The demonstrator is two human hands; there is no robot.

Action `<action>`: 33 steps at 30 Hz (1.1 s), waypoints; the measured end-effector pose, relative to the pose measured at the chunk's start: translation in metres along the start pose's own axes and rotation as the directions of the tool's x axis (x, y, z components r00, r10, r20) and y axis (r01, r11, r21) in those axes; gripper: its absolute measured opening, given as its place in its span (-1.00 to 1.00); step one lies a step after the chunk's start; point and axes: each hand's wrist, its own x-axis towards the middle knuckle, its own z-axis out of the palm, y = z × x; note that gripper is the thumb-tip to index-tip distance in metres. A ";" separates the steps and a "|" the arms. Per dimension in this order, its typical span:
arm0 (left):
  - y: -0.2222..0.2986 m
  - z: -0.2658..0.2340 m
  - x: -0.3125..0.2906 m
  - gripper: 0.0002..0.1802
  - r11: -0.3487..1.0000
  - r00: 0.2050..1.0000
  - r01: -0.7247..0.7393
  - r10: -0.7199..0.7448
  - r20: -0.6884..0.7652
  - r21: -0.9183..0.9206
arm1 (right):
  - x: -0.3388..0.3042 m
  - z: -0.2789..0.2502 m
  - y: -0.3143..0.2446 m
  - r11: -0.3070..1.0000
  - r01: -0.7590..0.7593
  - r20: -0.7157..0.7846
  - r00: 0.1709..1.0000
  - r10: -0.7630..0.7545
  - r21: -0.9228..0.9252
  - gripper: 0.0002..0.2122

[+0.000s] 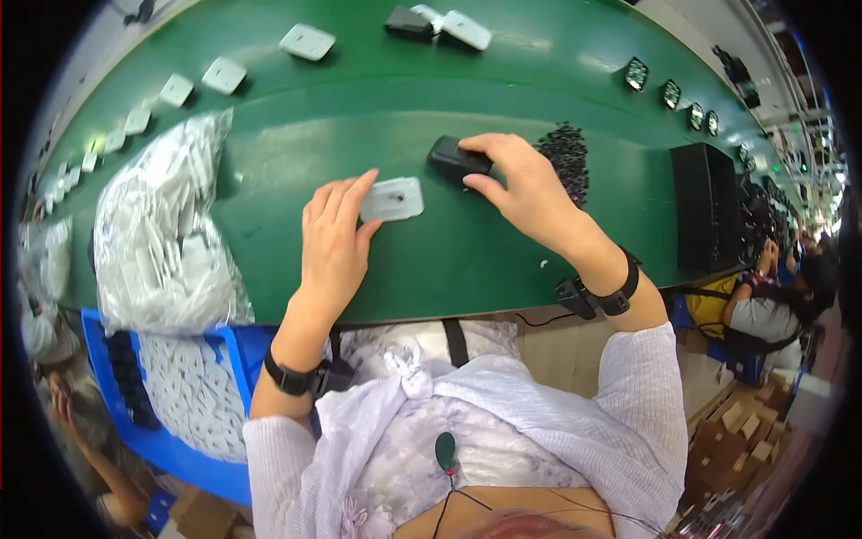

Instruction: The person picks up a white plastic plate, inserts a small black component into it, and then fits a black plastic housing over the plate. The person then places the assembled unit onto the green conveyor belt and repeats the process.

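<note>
In the head view, the left hand (334,226) grasps a white cover (391,199) by its left end on the green desk (440,269). The right hand (521,182) grips a black block (455,157). Small black parts (566,160) lie heaped just beyond the right hand; a clear bag (166,242) lies left of the left hand.

Right hand (523,181) is hiding the right end of that black rounded plastic casing (446,156), and the left hand (336,235) is covering the left edge of the flat whitish plastic plate (390,208) — the tiny dark bit (400,197) sitting on it is looking too small to identify. Same with the heaped little black pieces (566,162) — and the wrinkled clear plastic bag (208,144) is blurring its white parts (180,251).
</note>
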 end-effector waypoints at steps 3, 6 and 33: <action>-0.006 0.002 -0.004 -0.32 0.995 0.999 0.042 -0.045 -0.023 -0.096 | 0.003 0.011 -0.023 0.983 0.127 0.014 0.991 -0.130 0.136 -0.63; -0.010 0.000 -0.012 -0.31 0.924 0.984 0.092 -0.142 -0.107 -0.371 | 0.012 0.025 -0.042 0.971 0.181 0.061 0.979 -0.193 0.158 -0.61; -0.001 0.012 -0.007 -0.50 0.988 0.996 0.037 -0.023 -0.090 0.151 | 0.029 0.040 -0.029 0.961 -0.014 0.218 0.975 -0.049 0.275 -0.66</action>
